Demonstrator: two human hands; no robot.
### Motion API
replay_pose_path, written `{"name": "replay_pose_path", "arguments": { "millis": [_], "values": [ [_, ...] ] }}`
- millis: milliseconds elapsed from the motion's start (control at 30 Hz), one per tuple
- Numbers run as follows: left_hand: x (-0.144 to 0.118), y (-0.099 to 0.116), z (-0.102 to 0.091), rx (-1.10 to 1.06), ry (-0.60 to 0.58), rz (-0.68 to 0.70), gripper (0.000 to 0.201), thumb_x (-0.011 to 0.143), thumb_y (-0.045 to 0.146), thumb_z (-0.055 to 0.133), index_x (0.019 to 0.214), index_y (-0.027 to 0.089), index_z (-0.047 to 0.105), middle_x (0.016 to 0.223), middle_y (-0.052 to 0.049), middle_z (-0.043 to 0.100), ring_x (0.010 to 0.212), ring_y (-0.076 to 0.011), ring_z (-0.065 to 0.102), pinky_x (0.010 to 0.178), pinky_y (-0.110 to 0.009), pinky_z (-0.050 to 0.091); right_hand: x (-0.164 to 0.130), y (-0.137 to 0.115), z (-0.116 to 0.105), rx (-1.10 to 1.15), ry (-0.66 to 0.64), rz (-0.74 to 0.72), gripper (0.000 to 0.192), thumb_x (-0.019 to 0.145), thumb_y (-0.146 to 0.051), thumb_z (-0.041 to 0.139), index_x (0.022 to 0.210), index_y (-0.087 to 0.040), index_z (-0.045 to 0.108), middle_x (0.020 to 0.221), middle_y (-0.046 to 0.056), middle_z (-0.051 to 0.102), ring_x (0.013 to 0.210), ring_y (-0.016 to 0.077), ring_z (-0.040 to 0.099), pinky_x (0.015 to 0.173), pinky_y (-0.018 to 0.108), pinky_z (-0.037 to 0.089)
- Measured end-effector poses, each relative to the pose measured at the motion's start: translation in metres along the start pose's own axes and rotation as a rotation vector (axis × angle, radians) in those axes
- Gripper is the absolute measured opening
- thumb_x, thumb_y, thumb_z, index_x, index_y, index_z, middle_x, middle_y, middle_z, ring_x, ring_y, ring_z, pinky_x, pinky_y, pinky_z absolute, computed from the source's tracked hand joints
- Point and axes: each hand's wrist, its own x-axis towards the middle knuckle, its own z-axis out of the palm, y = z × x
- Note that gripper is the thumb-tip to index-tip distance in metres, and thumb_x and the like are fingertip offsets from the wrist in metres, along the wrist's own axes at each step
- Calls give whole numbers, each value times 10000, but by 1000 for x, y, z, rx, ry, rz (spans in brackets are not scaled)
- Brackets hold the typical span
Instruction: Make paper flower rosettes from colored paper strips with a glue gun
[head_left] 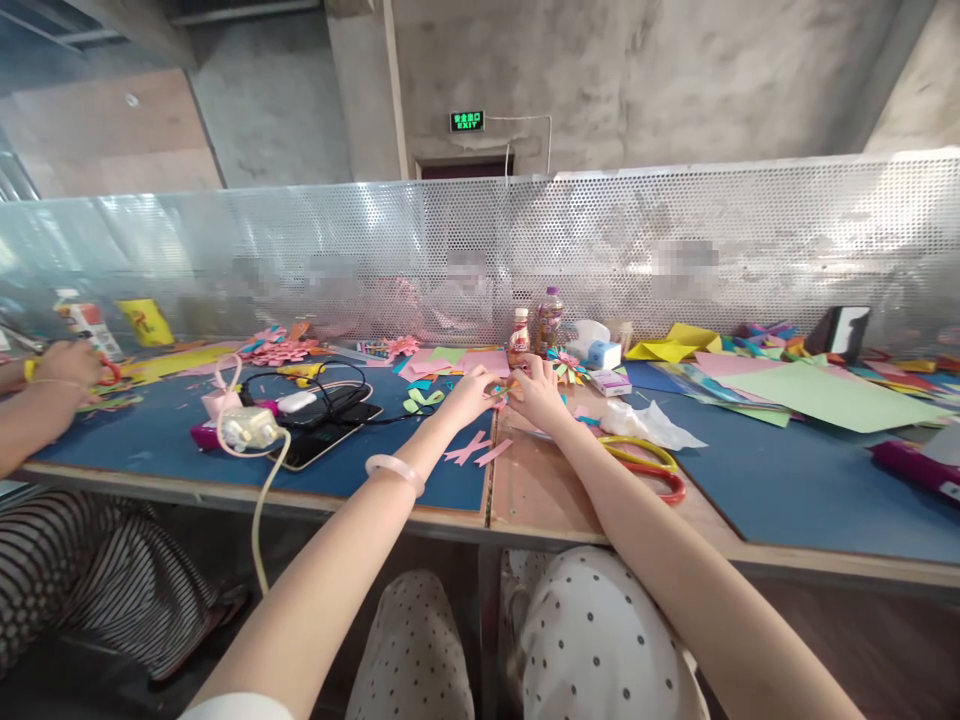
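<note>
My left hand (469, 396) and my right hand (534, 392) are stretched out over the middle of the table, fingertips meeting on a small piece of coloured paper craft (504, 390). Both pinch it between them, just above the tabletop. A pale bangle (395, 471) sits on my left wrist. Pink paper strips (474, 448) lie below my left hand. Red-and-yellow scissors (649, 466) rest beside my right forearm. A finished paper flower (566, 363) is just beyond my right hand.
A phone, charger and cables (300, 425) lie left of my arms. Two bottles (536, 325) stand at the back near a perforated metal screen (675, 250). Sheets of coloured paper (817, 390) cover the right side. Another person's hand (64, 365) works at far left.
</note>
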Motion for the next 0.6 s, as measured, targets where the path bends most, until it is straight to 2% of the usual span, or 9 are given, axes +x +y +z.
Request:
{"name": "replay_pose_path", "arguments": {
  "millis": [167,467,600],
  "values": [
    [-1,0,0,9,-7,11,249,757,180,653,1005,166,657,847,-25,494,712,-132,530,716,-246,441,0,3,1,-5,4,-2,203,739,-226,582,940,-207,598,1210,125,379,1042,308,351,863,437,333],
    [-1,0,0,19,-5,13,156,763,169,634,914,151,672,828,-31,494,748,-153,525,730,-257,425,-1,2,2,-8,2,-4,197,737,-240,593,932,-211,594,1197,118,386,1032,300,353,852,417,335],
    [0,-1,0,-4,-6,3,181,750,166,647,930,155,670,855,-38,507,739,-147,532,720,-253,431,0,1,0,-6,-8,-7,177,741,-246,589,915,-216,597,1180,111,396,1005,289,361,846,409,334]
  ]
}}
